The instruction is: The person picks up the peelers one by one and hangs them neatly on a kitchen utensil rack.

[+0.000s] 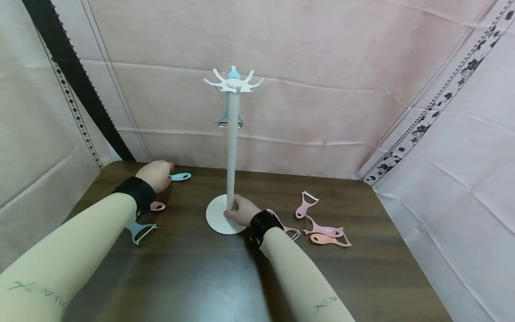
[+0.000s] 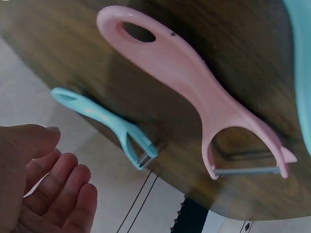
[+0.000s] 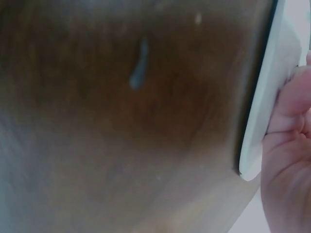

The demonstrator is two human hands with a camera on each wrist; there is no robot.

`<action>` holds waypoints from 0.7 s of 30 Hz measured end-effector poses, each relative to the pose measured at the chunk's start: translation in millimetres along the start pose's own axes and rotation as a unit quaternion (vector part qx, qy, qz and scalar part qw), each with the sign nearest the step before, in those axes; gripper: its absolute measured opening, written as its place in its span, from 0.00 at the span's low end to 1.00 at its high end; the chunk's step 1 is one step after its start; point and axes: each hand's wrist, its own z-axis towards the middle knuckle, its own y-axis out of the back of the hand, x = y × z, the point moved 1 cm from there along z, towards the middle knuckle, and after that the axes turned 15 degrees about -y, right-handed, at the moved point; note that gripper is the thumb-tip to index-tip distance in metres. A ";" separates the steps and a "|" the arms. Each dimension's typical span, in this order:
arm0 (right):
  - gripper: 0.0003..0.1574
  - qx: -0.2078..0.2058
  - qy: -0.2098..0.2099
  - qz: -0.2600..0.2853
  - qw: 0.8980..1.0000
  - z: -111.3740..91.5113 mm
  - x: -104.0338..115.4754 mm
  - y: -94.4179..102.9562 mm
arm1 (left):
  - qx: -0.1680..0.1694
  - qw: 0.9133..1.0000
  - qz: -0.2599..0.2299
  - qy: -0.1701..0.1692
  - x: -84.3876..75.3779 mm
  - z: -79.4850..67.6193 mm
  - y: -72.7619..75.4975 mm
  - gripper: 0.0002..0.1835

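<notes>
My left hand (image 1: 156, 174) is at the far left of the table, beside a light blue peeler (image 1: 181, 177). In the left wrist view its fingers are loosely bent and the thumb stands apart, with a gap between hand and peeler (image 2: 95, 114). A pink peeler (image 2: 180, 80) and a larger blue one (image 1: 138, 230) lie nearer, partly behind my forearm in the head view. My right hand (image 1: 243, 211) grips the foot of the white hook stand's pole (image 1: 232, 152), low over its round base (image 3: 284, 43). A blue peeler (image 1: 222, 117) hangs from the stand's hooks.
Right of the stand lie several peelers: a pink one (image 1: 302, 209), another pink one (image 1: 327, 230), an orange one (image 1: 322, 239) and a pink one (image 1: 290, 229) partly behind my right wrist. Pale cloth (image 1: 306, 112) hangs behind the brown table (image 1: 201, 277).
</notes>
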 end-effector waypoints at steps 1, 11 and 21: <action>0.16 0.001 -0.001 0.000 1.000 0.4 -0.3 -0.6 | 0.001 1.000 0.010 -0.002 2.1 2.6 -3.7 0.13; 0.17 -0.002 -0.012 0.001 1.000 -0.1 -1.7 -1.1 | 0.003 0.998 0.064 -0.022 17.3 17.7 -26.9 0.13; 0.17 0.006 -0.025 0.007 1.000 3.6 -3.1 -1.0 | 0.074 0.996 -0.006 0.043 23.0 20.8 -36.1 0.28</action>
